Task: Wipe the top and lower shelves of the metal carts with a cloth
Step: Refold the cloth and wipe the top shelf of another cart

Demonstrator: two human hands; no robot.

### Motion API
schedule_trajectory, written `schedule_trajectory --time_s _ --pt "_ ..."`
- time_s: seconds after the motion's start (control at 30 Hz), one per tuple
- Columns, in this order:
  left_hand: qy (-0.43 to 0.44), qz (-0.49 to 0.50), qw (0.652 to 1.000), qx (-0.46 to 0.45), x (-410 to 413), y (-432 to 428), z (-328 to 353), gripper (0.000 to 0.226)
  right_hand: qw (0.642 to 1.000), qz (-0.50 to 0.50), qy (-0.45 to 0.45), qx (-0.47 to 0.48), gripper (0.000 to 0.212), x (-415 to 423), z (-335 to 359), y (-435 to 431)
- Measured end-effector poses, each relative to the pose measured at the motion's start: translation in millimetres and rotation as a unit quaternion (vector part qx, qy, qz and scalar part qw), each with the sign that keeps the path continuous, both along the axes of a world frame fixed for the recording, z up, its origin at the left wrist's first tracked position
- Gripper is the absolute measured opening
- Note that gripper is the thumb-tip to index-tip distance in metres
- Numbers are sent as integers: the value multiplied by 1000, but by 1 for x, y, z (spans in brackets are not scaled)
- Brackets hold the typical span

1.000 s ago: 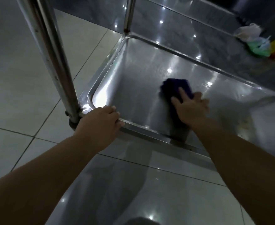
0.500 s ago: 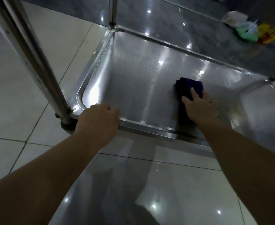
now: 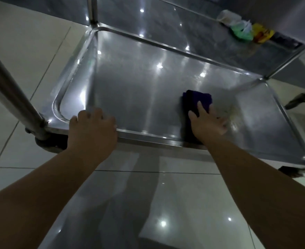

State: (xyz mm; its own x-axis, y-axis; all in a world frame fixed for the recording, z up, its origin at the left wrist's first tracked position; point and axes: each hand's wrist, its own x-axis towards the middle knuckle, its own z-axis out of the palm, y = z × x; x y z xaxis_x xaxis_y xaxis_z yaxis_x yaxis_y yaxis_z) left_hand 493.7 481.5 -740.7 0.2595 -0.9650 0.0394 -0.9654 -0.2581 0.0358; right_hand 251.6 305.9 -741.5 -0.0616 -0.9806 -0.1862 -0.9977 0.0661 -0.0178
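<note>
Cloth (image 3: 196, 101), dark blue, lies right of centre on the lower shelf (image 3: 130, 90) under my right hand (image 3: 208, 121), fingers spread flat. My left hand (image 3: 92, 126) curls over the near rim, centre left. Best press evenly, overlapping strokes toward the smudged right end.

My left hand (image 3: 92, 126) curls over the near edge of the lower shelf (image 3: 148, 134), close to its left corner, arm stretched forward. My right hand (image 3: 208, 121) lies flat (fingers straight, slightly spread) on the cloth (image 3: 196, 99), forearm crossing that same edge.
</note>
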Motion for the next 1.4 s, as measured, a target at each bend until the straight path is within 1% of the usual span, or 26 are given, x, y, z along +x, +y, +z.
schedule_trajectory --time_s 0.03,0.07,0.13,0.2,0.23,0.27,0.33,0.4,0.43,0.47,0.53,0.6,0.67,0.73,0.8,0.87,0.93,0.97,1.0,1.07,1.17,1.23,1.27,1.3,1.33,1.4 --pt "11 -15 1000 -11 -7 -4 -1 24 1000 26 8 0 57 4 -1 9" --pt "33 -39 998 -29 -15 -9 0 21 996 86 3 -7 57 7 -3 19" --pt "100 -92 988 -74 -34 -19 -2 18 970 241 -21 -22 55 0 -4 38" --pt "147 -119 981 -40 -52 -28 -5 24 944 328 -31 -24 52 -22 3 41" --pt "156 -123 980 -18 -57 -33 -7 29 944 328 -20 -23 50 -36 6 37" --pt "152 -125 980 -4 -59 -37 -10 32 955 297 4 -24 49 -49 7 34" --pt "118 -134 984 5 -64 -42 -14 32 989 139 35 -30 49 -69 6 26" --pt "90 -137 987 0 -68 -45 -15 28 999 -27 15 -35 51 -69 5 24" --pt "91 -131 987 -8 -70 -46 -14 25 998 -48 14 -33 52 -60 3 26" --pt "92 -125 988 -15 -72 -47 -12 23 999 -29 15 -29 54 -50 2 30" --pt "87 -114 989 -22 -73 -49 -9 21 995 93 7 -30 55 -33 1 39" --pt "79 -117 990 -19 -71 -50 -10 25 968 248 -7 -44 54 -35 0 48" --pt "76 -122 989 -22 -68 -51 -10 29 952 302 -9 -43 52 -54 4 41" --pt "74 -126 989 -23 -68 -52 -9 30 970 233 41 -52 50 -81 8 20" --pt "65 -124 990 -14 -70 -53 -8 31 994 70 72 -45 50 -102 10 -7" --pt "59 -110 992 -4 -76 -54 -7 32 996 -78 38 -25 51 -102 7 -30" --pt "51 -87 995 0 -81 -56 -8 32 990 -135 17 -30 53 -82 0 -45" --pt "41 -80 996 3 -83 -57 -10 34 992 -118 9 -39 54 -68 -4 -49" --pt "26 -82 996 12 -86 -59 -11 38 997 -68 3 -45 55 -53 -7 -50" --pt "1 -86 996 27 -90 -61 -12 41 994 97 2 -54 58 -31 -10 -45" --pt "2 -48 998 27 -97 -60 -7 37 945 319 -3 -70 59 -34 -12 -29" --pt "22 -34 999 28 -100 -59 -6 33 932 352 -5 -88 56 -58 -11 -38" --pt "26 -31 999 32 -100 -59 -5 33 943 315 6 -104 54 -73 -11 -48" --pt "22 -29 999 38 -100 -60 -5 34 965 237 15 -113 53 -89 -11 -60" --pt "14 -25 999 46 -100 -60 -5 35 986 130 10 -107 53 -102 -9 -71" --pt "8 -15 998 62 -103 -60 -3 37 995 -59 -23 -74 54 -110 -5 -88"
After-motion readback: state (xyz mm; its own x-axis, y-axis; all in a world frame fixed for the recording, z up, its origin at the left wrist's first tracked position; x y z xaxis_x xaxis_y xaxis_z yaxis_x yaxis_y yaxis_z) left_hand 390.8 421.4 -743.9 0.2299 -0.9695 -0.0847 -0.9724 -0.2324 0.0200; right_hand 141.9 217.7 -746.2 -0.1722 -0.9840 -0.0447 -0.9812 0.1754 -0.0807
